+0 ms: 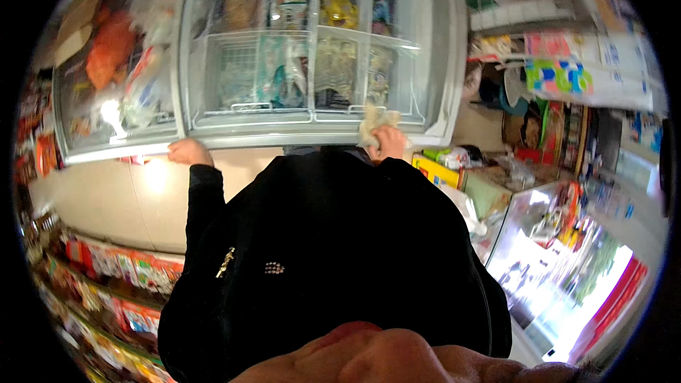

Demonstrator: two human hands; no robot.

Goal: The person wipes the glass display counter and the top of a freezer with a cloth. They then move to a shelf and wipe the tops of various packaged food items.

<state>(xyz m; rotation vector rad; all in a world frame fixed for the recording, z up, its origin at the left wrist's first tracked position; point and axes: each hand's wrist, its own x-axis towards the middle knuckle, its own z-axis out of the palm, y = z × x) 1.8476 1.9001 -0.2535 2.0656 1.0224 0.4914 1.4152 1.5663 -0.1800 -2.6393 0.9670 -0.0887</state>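
Observation:
A chest freezer [248, 133] with a pale frame and a glass top stretches in front of me. Near its front right corner, my right hand [389, 142] is closed on a crumpled cream cloth [376, 125], which lies against the glass and rim. Farther left, my left hand [189, 151] rests at the front edge with its fingers curled over the rim. Through the glass show wire baskets [312, 71] with bagged goods, among them a yellow package [339, 10]. An orange-red bag [111, 48] lies under the left part of the glass.
Shelves of colourful packets [128, 266] stand behind me on the left. On the right are a yellow box [434, 170], a glass display case [553, 255] and hanging white bags with coloured print [567, 76]. Pale floor [106, 202] lies between freezer and shelves.

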